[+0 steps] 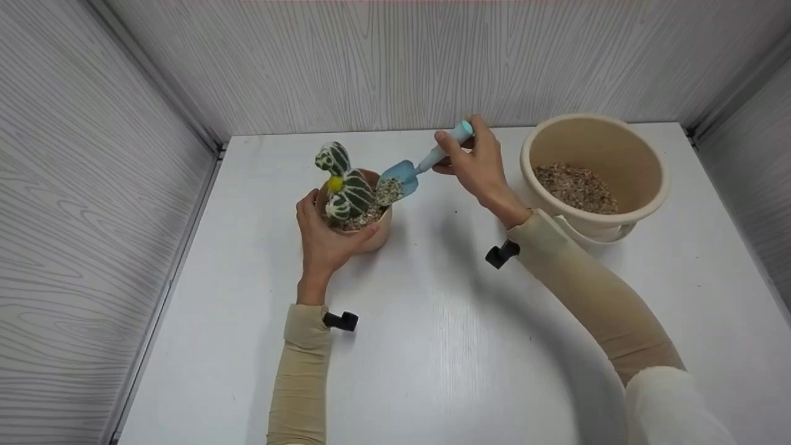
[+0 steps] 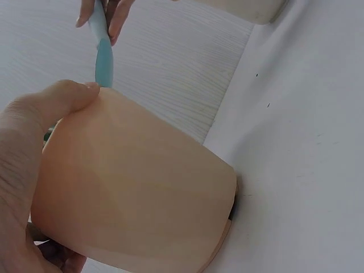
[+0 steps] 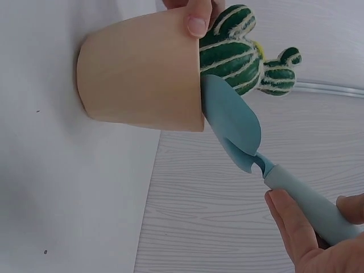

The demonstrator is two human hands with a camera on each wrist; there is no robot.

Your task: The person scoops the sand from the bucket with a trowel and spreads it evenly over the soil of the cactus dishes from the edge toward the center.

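Sleeved forearms reach in from the near edge of the white tabletop (image 1: 432, 346). At the end of the left one, the left hand (image 1: 324, 238) wraps the near side of a small pot (image 1: 374, 232), fingers curled round its wall and thumb on the rim. Inside the pot stands a green striped cactus (image 1: 346, 185) on gravel. Beyond and to the right, the right hand (image 1: 476, 164) pinches the handle of a blue trowel (image 1: 411, 170), fingers closed round it. Its blade tilts down over the pot's far rim, just beside the cactus, with gravel (image 1: 388, 190) on it. Right of the right hand, well apart from the pot, sits a beige bucket (image 1: 642, 204) with more gravel in its bottom.
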